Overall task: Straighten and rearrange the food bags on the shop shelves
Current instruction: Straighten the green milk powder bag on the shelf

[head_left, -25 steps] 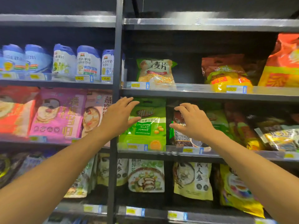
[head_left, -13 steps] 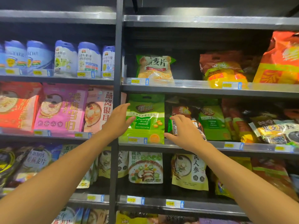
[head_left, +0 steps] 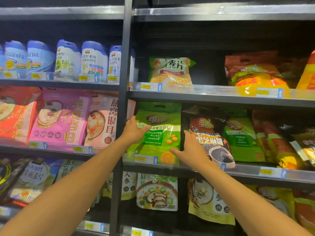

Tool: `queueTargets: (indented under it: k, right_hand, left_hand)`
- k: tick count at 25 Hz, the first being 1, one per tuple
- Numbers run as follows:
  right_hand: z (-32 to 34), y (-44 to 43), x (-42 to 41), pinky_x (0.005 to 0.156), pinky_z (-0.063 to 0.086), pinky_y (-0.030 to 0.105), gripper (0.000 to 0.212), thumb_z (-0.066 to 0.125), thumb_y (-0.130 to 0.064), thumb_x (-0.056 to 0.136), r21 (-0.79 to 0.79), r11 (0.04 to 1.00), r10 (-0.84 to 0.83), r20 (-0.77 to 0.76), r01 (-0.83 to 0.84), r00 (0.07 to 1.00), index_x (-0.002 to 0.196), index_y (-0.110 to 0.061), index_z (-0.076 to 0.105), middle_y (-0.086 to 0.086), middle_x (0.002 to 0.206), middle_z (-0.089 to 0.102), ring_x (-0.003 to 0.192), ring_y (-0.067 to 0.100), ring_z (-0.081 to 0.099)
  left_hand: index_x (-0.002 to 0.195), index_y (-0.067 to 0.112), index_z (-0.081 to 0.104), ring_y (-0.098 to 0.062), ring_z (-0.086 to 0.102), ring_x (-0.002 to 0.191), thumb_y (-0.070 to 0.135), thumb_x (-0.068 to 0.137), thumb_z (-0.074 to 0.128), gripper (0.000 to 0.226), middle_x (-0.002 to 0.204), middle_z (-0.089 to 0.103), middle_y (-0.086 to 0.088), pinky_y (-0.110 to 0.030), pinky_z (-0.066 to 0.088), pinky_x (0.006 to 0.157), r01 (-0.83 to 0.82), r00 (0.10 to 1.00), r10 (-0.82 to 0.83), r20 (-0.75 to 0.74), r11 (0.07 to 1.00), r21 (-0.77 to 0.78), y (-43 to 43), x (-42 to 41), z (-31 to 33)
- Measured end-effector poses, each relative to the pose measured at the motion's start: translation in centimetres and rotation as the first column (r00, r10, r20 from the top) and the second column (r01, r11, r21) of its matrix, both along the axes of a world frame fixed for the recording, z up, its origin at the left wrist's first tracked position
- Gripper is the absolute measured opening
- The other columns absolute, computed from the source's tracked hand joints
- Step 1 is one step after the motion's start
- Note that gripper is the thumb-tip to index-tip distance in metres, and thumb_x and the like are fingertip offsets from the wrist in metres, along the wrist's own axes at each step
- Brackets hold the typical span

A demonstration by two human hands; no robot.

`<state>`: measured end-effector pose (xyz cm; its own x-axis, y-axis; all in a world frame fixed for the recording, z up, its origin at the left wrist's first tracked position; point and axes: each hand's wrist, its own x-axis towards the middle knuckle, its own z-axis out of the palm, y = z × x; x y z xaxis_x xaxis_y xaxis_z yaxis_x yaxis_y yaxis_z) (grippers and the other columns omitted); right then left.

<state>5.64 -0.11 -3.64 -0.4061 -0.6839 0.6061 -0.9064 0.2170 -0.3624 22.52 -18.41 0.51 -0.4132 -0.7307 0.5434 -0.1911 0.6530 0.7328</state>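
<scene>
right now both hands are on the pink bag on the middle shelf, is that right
Not the pink bag. The head view shows the left hand and the right hand both on the green soybean milk powder bag, one at each side edge, on the middle shelf.

Open gap beside oat bag (head_left: 170, 70); upright post (head_left: 125, 65) crowds soybean bag (head_left: 162, 133)
</scene>
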Motion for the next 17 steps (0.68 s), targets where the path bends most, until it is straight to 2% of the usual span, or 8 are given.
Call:
queueTargets:
  k: [2,4,7,8,10,12,14,17]
  right_hand:
    - [-0.5,-1.5,-1.2,0.099,0.051,0.046,0.089,0.075,-0.061,0.081,0.046,0.999,-0.03,0.088,0.026,0.996,0.147,-0.013,0.039,0.01,0.141,0.053,0.127,0.03,0.055]
    - [-0.9,-2.6,-2.1,0.089,0.055,0.045,0.086,0.074,-0.068,0.076,0.08,0.996,-0.036,0.114,0.027,0.993,0.136,-0.014,0.046,0.008,0.128,0.061,0.114,0.029,0.062]
    - [-0.8,-3.6,-3.0,0.075,0.051,0.04,0.076,0.073,-0.069,0.078,0.098,0.994,-0.056,0.083,0.048,0.995,0.123,-0.013,0.048,0.006,0.112,0.062,0.104,0.03,0.064]
    - [-0.7,-3.7,-3.0,0.072,0.048,0.039,0.074,0.072,-0.07,0.08,0.125,0.991,-0.066,0.074,0.056,0.995,0.12,-0.012,0.048,0.006,0.109,0.062,0.103,0.03,0.064]
    - [-0.7,-4.0,-3.0,0.072,0.046,0.039,0.075,0.07,-0.071,0.08,0.173,0.984,-0.063,0.071,0.05,0.995,0.121,-0.012,0.047,0.007,0.108,0.064,0.103,0.031,0.064]
    - [-0.8,-4.3,-3.0,0.072,0.047,0.039,0.076,0.071,-0.07,0.08,0.185,0.982,-0.056,0.072,0.042,0.996,0.123,-0.014,0.045,0.006,0.109,0.064,0.102,0.031,0.064]
    - [-0.9,-4.5,-3.0,0.072,0.048,0.04,0.074,0.073,-0.067,0.08,0.179,0.983,-0.054,0.067,0.042,0.996,0.123,-0.014,0.044,0.004,0.107,0.063,0.101,0.03,0.065]
    - [-0.9,-4.7,-2.9,0.077,0.054,0.042,0.071,0.077,-0.063,0.08,0.136,0.99,-0.039,0.066,0.029,0.997,0.122,-0.017,0.043,0.002,0.104,0.064,0.097,0.029,0.066]
  left_hand:
    - [0.146,0.012,0.044,-0.019,0.051,0.127,0.035,0.094,0.075,0.065,0.133,0.05,0.002,-0.034,0.044,0.103,0.01,0.997,0.0,-0.078,0.992,0.122,-0.8,-1.2,-0.2]
    - [0.144,0.008,0.046,-0.024,0.054,0.127,0.03,0.094,0.076,0.062,0.126,0.054,-0.001,-0.033,0.044,0.1,-0.002,0.994,0.022,-0.107,0.981,0.192,-1.2,-2.3,-0.6]
    - [0.155,0.007,0.033,-0.035,0.047,0.141,0.034,0.089,0.081,0.085,0.153,0.046,-0.014,-0.047,0.044,0.115,-0.06,0.992,0.087,-0.089,0.961,0.271,-2.6,-3.5,-1.5]
    - [0.154,0.009,0.034,-0.036,0.05,0.139,0.034,0.087,0.083,0.086,0.154,0.048,-0.014,-0.05,0.045,0.115,-0.054,0.992,0.085,-0.097,0.956,0.29,-2.9,-3.6,-1.8]
    - [0.146,0.012,0.043,-0.033,0.06,0.128,0.034,0.082,0.086,0.08,0.142,0.059,-0.011,-0.052,0.052,0.107,-0.023,0.992,0.063,-0.11,0.943,0.331,-4.1,-3.9,-2.3]
    - [0.139,0.012,0.05,-0.031,0.065,0.118,0.037,0.082,0.085,0.072,0.132,0.065,-0.009,-0.048,0.056,0.1,-0.021,0.995,0.053,-0.082,0.937,0.348,-4.5,-3.7,-2.3]
    - [0.134,0.01,0.055,-0.03,0.066,0.114,0.037,0.088,0.081,0.059,0.127,0.067,-0.008,-0.043,0.056,0.096,-0.022,0.999,0.034,-0.029,0.943,0.331,-4.1,-3.6,-2.2]
    - [0.134,0.011,0.057,-0.031,0.066,0.113,0.036,0.091,0.078,0.053,0.126,0.068,-0.009,-0.046,0.056,0.096,-0.003,1.0,0.012,-0.024,0.936,0.351,-3.6,-3.4,-2.1]
